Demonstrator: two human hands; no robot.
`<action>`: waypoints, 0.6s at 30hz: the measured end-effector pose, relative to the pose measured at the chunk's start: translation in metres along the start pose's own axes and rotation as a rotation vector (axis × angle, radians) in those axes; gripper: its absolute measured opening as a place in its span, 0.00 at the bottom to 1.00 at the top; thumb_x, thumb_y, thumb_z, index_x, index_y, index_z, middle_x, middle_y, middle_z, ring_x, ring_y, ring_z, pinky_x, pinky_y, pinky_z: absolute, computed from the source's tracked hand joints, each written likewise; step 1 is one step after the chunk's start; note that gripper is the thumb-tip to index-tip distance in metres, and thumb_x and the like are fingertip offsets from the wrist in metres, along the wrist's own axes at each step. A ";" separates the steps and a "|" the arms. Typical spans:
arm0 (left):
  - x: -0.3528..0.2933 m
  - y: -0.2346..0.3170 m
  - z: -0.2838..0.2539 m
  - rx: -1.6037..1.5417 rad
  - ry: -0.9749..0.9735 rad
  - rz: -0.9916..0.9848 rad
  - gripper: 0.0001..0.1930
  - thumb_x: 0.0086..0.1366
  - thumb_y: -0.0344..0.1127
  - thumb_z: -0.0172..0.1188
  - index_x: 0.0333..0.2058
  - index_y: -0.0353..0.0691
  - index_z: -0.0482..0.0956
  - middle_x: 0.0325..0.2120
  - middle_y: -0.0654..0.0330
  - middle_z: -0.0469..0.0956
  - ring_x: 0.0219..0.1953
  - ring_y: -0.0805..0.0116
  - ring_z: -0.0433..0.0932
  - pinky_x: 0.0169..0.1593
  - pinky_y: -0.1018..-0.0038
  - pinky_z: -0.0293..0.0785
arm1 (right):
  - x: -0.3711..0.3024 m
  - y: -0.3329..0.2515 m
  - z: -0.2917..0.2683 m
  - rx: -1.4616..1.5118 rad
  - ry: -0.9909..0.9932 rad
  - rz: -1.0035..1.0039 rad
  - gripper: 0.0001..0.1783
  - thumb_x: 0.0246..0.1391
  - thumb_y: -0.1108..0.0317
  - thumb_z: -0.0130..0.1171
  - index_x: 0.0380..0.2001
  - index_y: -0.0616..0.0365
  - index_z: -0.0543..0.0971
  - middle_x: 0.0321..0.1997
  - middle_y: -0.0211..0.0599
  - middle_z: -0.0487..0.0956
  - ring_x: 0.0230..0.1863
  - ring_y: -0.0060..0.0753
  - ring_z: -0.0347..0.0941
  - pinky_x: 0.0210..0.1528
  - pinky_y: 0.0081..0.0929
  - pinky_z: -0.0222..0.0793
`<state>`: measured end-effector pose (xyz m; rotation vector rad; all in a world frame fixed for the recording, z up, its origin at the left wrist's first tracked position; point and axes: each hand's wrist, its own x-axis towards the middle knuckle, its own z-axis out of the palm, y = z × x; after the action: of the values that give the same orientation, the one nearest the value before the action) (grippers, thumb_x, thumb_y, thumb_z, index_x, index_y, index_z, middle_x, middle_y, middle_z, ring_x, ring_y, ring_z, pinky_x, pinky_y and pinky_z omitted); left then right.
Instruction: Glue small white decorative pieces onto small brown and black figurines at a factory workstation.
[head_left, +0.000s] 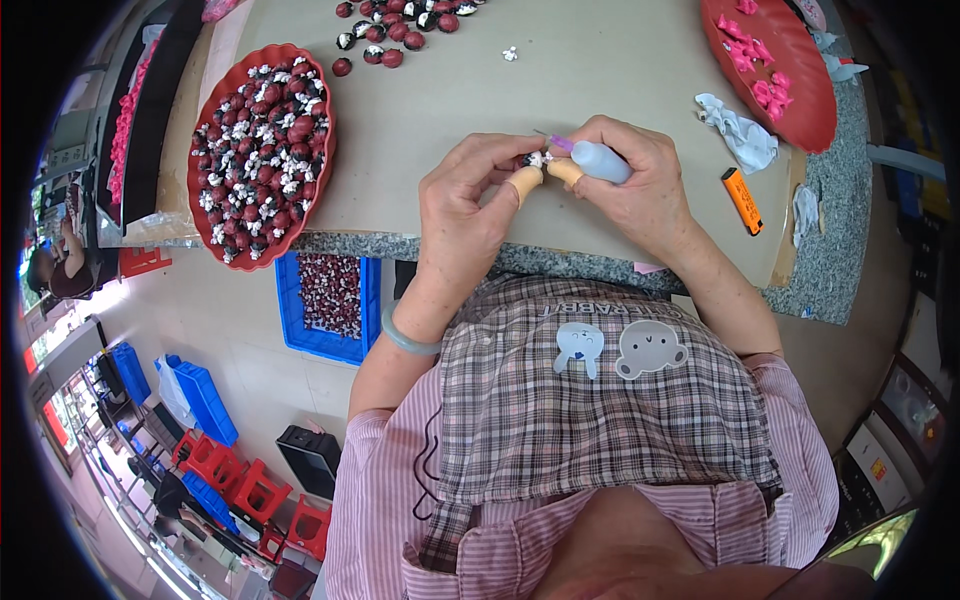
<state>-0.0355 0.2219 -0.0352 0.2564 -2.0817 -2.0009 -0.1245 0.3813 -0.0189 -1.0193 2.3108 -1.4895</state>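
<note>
At the table's near side, my left hand (465, 195) pinches a small dark red and black ball (531, 159) with white on it. Facing it, my right hand (640, 180) wraps round a translucent squeeze bottle (602, 163) with a purple needle tip (561, 143). The right thumb and a fingertip close beside the ball, at a small white piece (547, 156); whether they grip it is hard to see. Both thumbs wear tan finger covers (524, 184). A loose white flower-like piece (510, 54) lies farther off on the table.
On the left, a red scalloped dish (331, 150) holds many balls with white pieces. More balls (393, 57) lie at the far edge. To the right are a red dish (800, 118) with pink pieces, a white cloth (745, 135) and a flat orange object (741, 201). A blue crate (289, 300) sits below.
</note>
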 end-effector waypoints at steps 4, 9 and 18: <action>0.000 0.000 0.001 0.107 0.031 0.109 0.14 0.55 0.17 0.57 0.40 0.35 0.82 0.36 0.56 0.79 0.36 0.69 0.80 0.41 0.76 0.78 | -0.006 0.008 0.011 0.159 0.031 0.074 0.03 0.50 0.78 0.62 0.29 0.63 0.78 0.26 0.28 0.79 0.26 0.18 0.76 0.27 0.16 0.71; 0.003 -0.004 0.000 0.114 0.018 0.110 0.13 0.55 0.17 0.58 0.39 0.35 0.82 0.36 0.56 0.79 0.37 0.68 0.80 0.41 0.76 0.78 | -0.004 0.009 0.014 0.290 0.075 0.121 0.10 0.41 0.76 0.67 0.29 0.59 0.77 0.25 0.32 0.79 0.27 0.24 0.76 0.30 0.23 0.71; 0.042 0.003 -0.040 -0.222 0.014 -0.130 0.17 0.57 0.19 0.51 0.46 0.31 0.75 0.40 0.61 0.74 0.38 0.74 0.74 0.41 0.77 0.73 | 0.003 0.011 -0.007 0.279 0.031 0.100 0.14 0.45 0.78 0.62 0.38 0.61 0.79 0.33 0.34 0.81 0.34 0.25 0.76 0.38 0.23 0.72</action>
<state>-0.0641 0.1714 -0.0286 0.3702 -1.8569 -2.2758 -0.1350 0.3874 -0.0252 -0.7989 2.0629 -1.7346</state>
